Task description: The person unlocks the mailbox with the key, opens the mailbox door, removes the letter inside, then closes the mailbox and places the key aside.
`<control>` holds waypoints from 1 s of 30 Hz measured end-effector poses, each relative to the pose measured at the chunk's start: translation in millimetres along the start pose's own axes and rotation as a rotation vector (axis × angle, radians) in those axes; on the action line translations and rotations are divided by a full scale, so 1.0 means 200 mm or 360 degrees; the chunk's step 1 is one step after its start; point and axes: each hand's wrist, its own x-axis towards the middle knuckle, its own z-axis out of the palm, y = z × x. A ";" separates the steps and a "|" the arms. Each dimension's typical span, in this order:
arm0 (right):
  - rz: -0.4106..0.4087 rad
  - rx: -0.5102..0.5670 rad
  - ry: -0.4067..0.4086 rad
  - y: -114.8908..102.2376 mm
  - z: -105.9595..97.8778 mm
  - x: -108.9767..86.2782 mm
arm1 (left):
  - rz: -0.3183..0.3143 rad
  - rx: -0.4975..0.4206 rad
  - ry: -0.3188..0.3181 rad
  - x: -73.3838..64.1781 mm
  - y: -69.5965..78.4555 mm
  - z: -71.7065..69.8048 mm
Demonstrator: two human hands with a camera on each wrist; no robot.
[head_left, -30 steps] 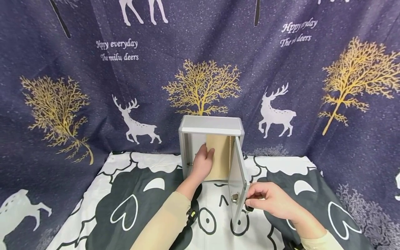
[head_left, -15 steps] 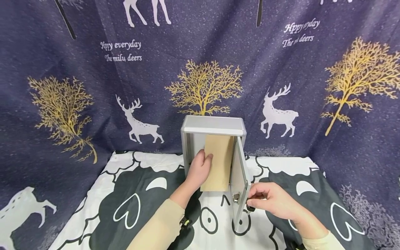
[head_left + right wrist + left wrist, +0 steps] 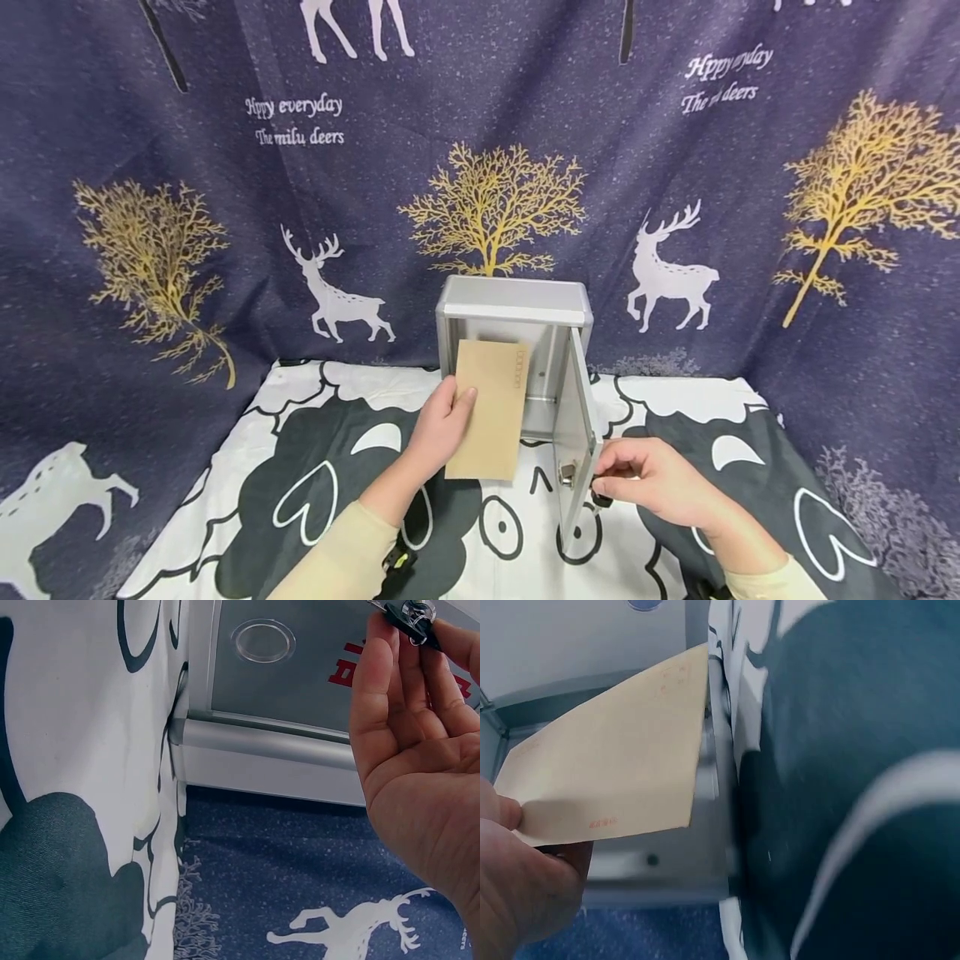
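My left hand (image 3: 441,427) pinches a tan paper envelope (image 3: 491,421) by its left edge, thumb on the front face. The envelope stands in front of the opening of a grey metal box (image 3: 513,300), its lower end below the box's bottom edge. Small red print marks the envelope (image 3: 622,750) in the left wrist view. The box door (image 3: 573,437) is swung open on the right. At its outer face my right hand (image 3: 652,479) holds a black-headed key (image 3: 405,624) at the lock (image 3: 420,610).
A white and dark patterned cloth (image 3: 330,467) covers the table. Behind the box hangs a dark blue curtain (image 3: 480,100) with deer and trees. A lock latch (image 3: 567,473) shows on the door's inner side. Red characters (image 3: 345,671) mark the door's outer face.
My left hand has drawn the envelope out of the box, toward me and to the left, uncovering the box's inside on the right. My right hand has stayed at the door's lock.
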 end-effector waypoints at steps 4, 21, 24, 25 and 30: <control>0.0000 -0.0011 -0.0003 0.01 0.00 0.00 | -0.0029 -0.0042 0.0000 -0.04 0.00 -0.07; -0.0018 0.0019 -0.0009 0.01 0.01 0.00 | -0.0030 -0.0147 0.0068 -0.19 -0.02 -0.25; -0.0033 0.0026 -0.0013 0.01 0.01 0.00 | -0.0039 -0.0192 0.0117 -0.19 -0.04 -0.28; -0.0037 0.0026 -0.0012 0.00 0.01 0.00 | -0.0037 -0.0198 0.0136 -0.19 -0.05 -0.29; -0.0040 0.0011 -0.0002 -0.01 0.01 0.00 | -0.0041 -0.0172 0.0244 -0.18 -0.07 -0.36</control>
